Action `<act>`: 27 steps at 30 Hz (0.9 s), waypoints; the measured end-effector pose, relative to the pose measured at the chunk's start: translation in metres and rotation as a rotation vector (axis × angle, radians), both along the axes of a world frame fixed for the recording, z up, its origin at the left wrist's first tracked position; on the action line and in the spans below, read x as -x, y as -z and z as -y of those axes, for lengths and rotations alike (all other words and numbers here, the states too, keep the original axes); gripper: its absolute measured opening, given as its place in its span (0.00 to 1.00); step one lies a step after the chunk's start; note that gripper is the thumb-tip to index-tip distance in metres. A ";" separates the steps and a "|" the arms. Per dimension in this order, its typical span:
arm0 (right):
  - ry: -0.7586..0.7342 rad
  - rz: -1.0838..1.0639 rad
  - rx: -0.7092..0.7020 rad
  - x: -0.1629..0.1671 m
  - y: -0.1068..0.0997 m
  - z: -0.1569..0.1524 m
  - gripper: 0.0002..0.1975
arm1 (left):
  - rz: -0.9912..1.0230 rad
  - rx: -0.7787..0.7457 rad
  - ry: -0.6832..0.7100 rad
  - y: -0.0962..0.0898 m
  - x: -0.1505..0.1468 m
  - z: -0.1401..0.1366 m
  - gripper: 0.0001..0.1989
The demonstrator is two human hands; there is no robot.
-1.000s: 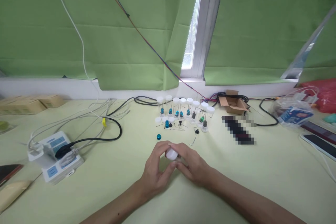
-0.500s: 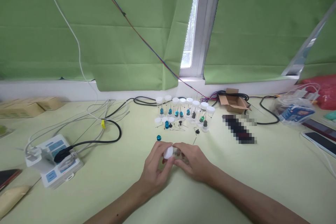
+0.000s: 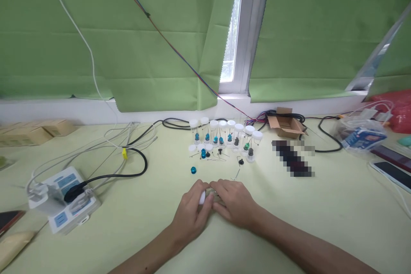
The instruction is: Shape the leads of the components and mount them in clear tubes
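Observation:
My left hand (image 3: 189, 210) is closed around the white cap (image 3: 202, 198) of a small clear bottle. Wrapped over the bottle's body is my right hand (image 3: 236, 202), hiding most of it and whatever is inside. The bottle lies roughly sideways between the two hands, low over the table. Just beyond my fingers sit a loose blue knob-like piece (image 3: 193, 170) and a thin bent metal rod (image 3: 237, 174). Farther back, several clear bottles (image 3: 257, 142) with white caps stand upright in a row, holding blue, green or dark pieces.
Loose white caps (image 3: 192, 148) and a black piece (image 3: 241, 162) lie before the row. An open cardboard box (image 3: 285, 126) stands behind right. On the left are a power strip (image 3: 69, 197) and tangled cables (image 3: 144, 167); on the right, a phone (image 3: 391, 174).
Both hands have moved slightly down towards me with the bottle. The cap is turned more edge-on and less of it shows. The view has shifted slightly.

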State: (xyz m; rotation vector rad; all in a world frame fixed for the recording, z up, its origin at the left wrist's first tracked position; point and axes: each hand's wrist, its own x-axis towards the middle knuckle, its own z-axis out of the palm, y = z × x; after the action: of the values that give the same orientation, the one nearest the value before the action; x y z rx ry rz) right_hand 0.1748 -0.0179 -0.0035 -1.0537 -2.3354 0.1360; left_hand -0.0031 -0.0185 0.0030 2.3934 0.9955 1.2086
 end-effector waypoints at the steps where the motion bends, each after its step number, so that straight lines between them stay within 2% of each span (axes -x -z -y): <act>1: 0.000 0.010 -0.013 0.000 0.001 0.000 0.10 | -0.007 -0.017 -0.012 0.001 0.000 0.000 0.06; 7: -0.004 0.043 -0.069 0.001 0.003 -0.001 0.11 | -0.063 -0.120 -0.053 0.003 -0.001 0.000 0.06; 12: -0.012 0.074 -0.097 0.001 0.002 0.000 0.11 | -0.127 -0.237 -0.078 0.006 0.002 -0.003 0.11; 17: -0.007 0.106 -0.096 0.002 0.001 0.003 0.10 | -0.188 -0.323 -0.117 0.005 0.003 -0.004 0.10; 27: 0.015 0.186 -0.037 0.003 -0.001 0.005 0.09 | -0.288 -0.338 -0.195 -0.002 0.002 0.001 0.11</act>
State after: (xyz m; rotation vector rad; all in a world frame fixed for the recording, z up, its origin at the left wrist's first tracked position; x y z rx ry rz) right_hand 0.1716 -0.0227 -0.0023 -1.1070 -2.4843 -0.0120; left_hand -0.0050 -0.0194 0.0047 2.8526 1.2179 1.2006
